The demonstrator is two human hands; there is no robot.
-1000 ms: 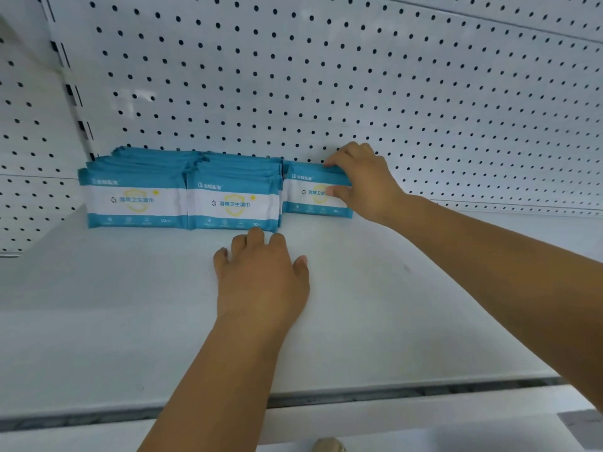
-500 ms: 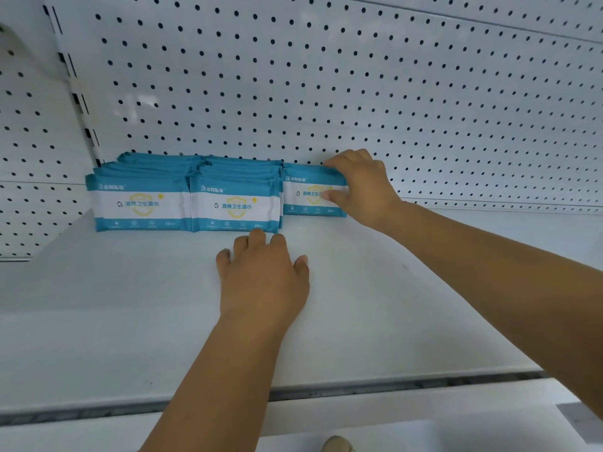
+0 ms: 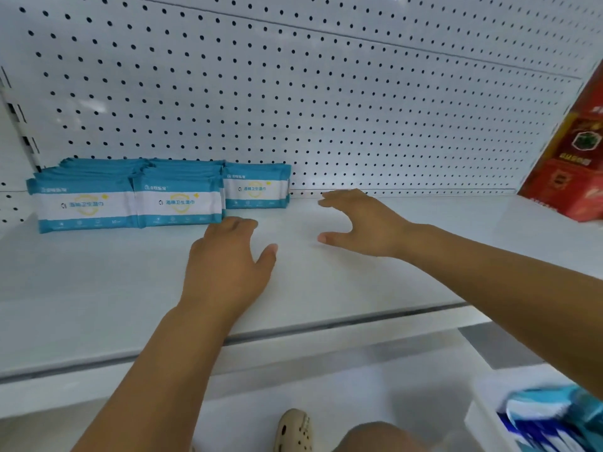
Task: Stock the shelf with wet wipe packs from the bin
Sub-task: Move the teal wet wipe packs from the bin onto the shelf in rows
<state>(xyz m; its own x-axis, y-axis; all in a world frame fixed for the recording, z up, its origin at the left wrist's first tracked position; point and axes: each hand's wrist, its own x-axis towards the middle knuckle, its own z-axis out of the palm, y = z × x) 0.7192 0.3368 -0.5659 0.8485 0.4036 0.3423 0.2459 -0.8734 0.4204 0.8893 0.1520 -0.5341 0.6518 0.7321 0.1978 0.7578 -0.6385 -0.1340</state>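
Wet wipe packs [image 3: 177, 203]: I see them standing on edge in three teal-and-white rows at the far left of the shelf [image 3: 98, 288], backed by the pegboard [image 3: 326, 109]. The right-most row sits farther back than the other two.
Left hand [image 3: 228, 265]: released, palm down on the shelf, holding nothing. Its fingertips lie just near of the middle row's right end, and I cannot tell whether they touch it.
Right hand [image 3: 362, 223]: released, fingers and thumb spread, holding nothing. It is right of the right-most row, with a clear gap between fingertips and pack.
Bin [image 3: 483, 425]: white, at the near right corner of my view, below the shelf.
Binned packs [image 3: 541, 412]: blue, blurred, inside the bin.
Red boxes [image 3: 574, 177]: at the far right end of the shelf, well apart from both hands.
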